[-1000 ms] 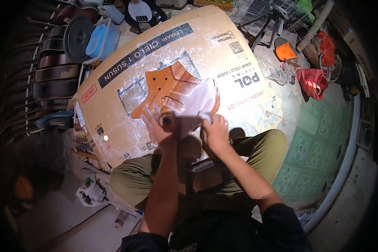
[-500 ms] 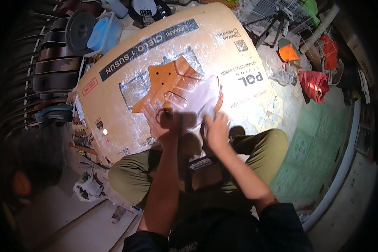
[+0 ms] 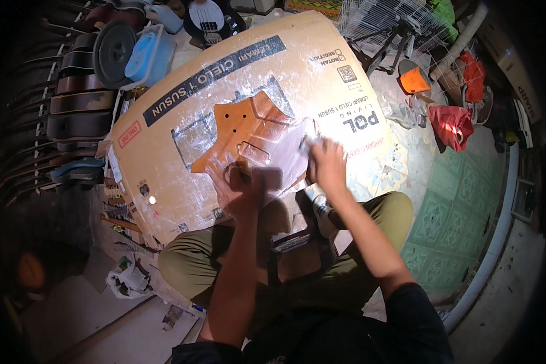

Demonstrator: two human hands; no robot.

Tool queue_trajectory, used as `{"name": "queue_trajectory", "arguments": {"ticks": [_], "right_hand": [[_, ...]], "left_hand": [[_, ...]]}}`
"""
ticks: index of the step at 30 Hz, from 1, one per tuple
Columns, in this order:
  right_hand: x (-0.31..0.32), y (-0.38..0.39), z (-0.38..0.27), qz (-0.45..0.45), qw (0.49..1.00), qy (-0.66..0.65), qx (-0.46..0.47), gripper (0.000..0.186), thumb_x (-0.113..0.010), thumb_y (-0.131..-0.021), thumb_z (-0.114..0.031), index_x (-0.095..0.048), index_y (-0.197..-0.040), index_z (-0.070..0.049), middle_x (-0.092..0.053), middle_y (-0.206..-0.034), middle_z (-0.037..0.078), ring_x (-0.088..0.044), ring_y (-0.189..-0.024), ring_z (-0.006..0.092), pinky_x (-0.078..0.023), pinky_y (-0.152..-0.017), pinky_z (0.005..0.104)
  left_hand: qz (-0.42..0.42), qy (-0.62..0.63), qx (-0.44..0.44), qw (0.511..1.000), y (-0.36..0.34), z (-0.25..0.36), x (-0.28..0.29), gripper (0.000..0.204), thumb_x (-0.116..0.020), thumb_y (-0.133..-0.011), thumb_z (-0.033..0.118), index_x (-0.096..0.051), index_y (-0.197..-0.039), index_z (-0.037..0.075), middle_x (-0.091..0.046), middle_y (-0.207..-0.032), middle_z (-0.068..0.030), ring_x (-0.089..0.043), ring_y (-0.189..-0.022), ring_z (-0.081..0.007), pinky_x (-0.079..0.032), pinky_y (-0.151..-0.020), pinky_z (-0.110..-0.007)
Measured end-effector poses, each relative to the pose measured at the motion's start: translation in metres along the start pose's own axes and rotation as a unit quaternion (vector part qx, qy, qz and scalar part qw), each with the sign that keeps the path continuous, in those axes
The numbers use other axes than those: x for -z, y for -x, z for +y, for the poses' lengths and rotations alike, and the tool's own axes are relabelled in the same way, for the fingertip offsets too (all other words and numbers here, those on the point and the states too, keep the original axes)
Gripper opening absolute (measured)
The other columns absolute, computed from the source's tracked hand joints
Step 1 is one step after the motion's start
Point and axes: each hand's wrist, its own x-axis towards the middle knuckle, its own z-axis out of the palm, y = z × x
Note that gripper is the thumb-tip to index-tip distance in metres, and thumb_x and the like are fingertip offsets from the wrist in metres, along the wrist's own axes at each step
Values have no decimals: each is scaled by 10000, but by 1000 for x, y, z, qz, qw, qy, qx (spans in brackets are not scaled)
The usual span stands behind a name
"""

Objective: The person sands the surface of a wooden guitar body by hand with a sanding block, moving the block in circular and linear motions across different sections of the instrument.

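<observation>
Hands sit apart at the wooden guitar body [image 3: 267, 134]: our left hand [image 3: 235, 189] lies at its near-left edge, fingers spread, and our right hand [image 3: 329, 165] is closed round a small pale piece [image 3: 307, 143] by the right edge. We judge this to be rubbing down the face; we'd do well to press evenly, follow the grain, ease off at the rim and round the cut pocket [image 3: 253, 153], and brace with the left so nothing skates on the cardboard [image 3: 309, 79] beneath. Blur hides the pale piece's shape and whether it touches the wood. Shadow swallows our left thumb, so we cannot tell if that hand grips. The body's underside is out of sight, and the guitars [image 3: 82, 106] at far left fade into darkness.
</observation>
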Motion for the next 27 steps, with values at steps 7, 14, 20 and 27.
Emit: {"name": "queue_trajectory", "arguments": {"ticks": [7, 14, 20, 27], "right_hand": [[-7, 21, -8, 46, 998, -29, 19, 402, -665, -874, -69, -694, -1256, -187, -593, -1289, 195, -547, -1166, 426, -444, -958, 540], [4, -51, -4, 81, 996, -34, -19, 373, -684, -868, -56, -686, -1233, -132, -600, -1240, 192, -540, -1115, 444, -448, -955, 513], [-6, -9, -2, 68, 997, 7, 31, 498, -715, -846, -6, -635, -1328, -104, -579, -1224, 237, -526, -1116, 448, -442, -949, 511], [-16, 14, -8, 56, 998, 10, -3, 418, -702, -884, -46, -664, -1294, -122, -572, -1237, 254, -528, -1164, 455, -426, -1013, 522]], "left_hand": [[-61, -32, 33, 997, -6, -5, 3, 746, -654, -896, 459, -449, -1526, 117, -401, -1555, -268, -252, -1510, -488, -333, -1191, -556], [-38, -14, -18, 999, -8, -4, -6, 807, -725, -836, 396, -445, -1504, 40, -396, -1541, -296, -294, -1472, -526, -334, -1187, -569], [-18, -40, -30, 999, -9, -4, 0, 843, -791, -777, 397, -485, -1479, 45, -385, -1557, -288, -312, -1473, -505, -350, -1172, -570], [-80, -67, 14, 994, -22, 0, 13, 849, -791, -776, 434, -500, -1495, 90, -326, -1596, -290, -325, -1476, -485, -389, -1142, -550]]}}
